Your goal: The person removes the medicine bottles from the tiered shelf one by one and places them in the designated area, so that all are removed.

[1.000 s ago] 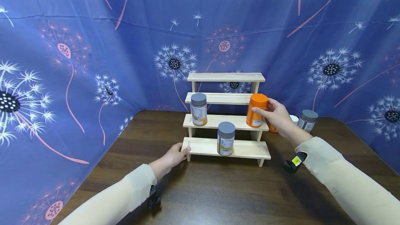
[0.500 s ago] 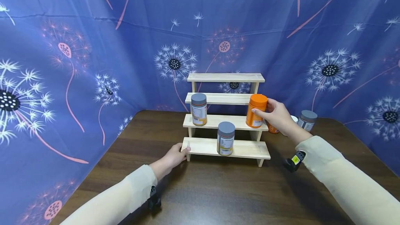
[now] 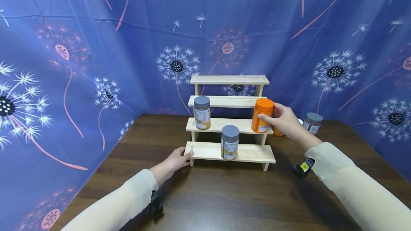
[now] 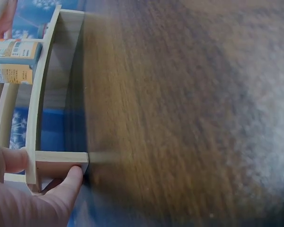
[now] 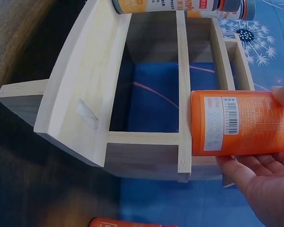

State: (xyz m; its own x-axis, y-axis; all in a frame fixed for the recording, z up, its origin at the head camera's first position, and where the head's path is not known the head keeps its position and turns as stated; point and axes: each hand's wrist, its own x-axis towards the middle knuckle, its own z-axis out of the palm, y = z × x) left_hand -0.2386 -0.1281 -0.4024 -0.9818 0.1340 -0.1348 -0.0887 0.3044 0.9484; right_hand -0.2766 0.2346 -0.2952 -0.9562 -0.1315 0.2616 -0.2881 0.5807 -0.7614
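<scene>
A stepped wooden display shelf (image 3: pixel 199 149) with several tiers stands on the brown table. My left hand (image 3: pixel 174 160) grips the left end of its lowest tier, thumb on top of the board and a finger against the end support (image 4: pixel 61 158). My right hand (image 3: pixel 287 121) holds an upright orange jar (image 3: pixel 262 117) with an orange lid at the right end of the second tier; the jar's base (image 5: pixel 195 123) meets the board. One grey-lidded jar (image 3: pixel 202 113) stands at the left of that tier, and another grey-lidded jar (image 3: pixel 229 143) stands mid lowest tier.
Behind my right hand, on the table (image 3: pixel 231 195), stand a grey-lidded jar (image 3: pixel 312 123), a partly hidden orange jar (image 3: pixel 277 132) and something with a white lid (image 3: pixel 300 121). A blue dandelion-print cloth (image 3: pixel 144 63) hangs behind the shelf.
The orange jar in my right hand has shifted slightly toward the tier's front edge. My left hand keeps its grip on the shelf. The head view has turned a little.
</scene>
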